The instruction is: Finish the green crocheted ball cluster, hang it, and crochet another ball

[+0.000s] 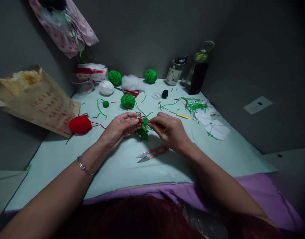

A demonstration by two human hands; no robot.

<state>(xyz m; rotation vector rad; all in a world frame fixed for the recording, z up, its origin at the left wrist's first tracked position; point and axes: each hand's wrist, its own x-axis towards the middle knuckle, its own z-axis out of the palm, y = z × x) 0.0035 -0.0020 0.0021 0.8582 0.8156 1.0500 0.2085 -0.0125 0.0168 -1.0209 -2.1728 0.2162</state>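
A small green and red crocheted piece (144, 127) is pinched between the thumb and fingers of my left hand (118, 129). My right hand (171, 131) is closed at the right edge of the piece, its fingertips pressed together; what they pinch is too small to make out. Below the hands lie thread snips (153, 153) with red handles, their blades apart and pointing left. To the left, a red yarn ball (80, 124) trails a strand toward my left hand. A green yarn ball (128, 101) sits just beyond the hands.
A yellow-handled crochet hook (183, 116) and green yarn scraps (195, 105) lie at right. Further back are a white yarn ball (106, 87), red-handled scissors (131, 93), white stuffing (132, 83), a jar (175, 73) and a bottle (189, 78). A paper food bag (46, 103) leans at left.
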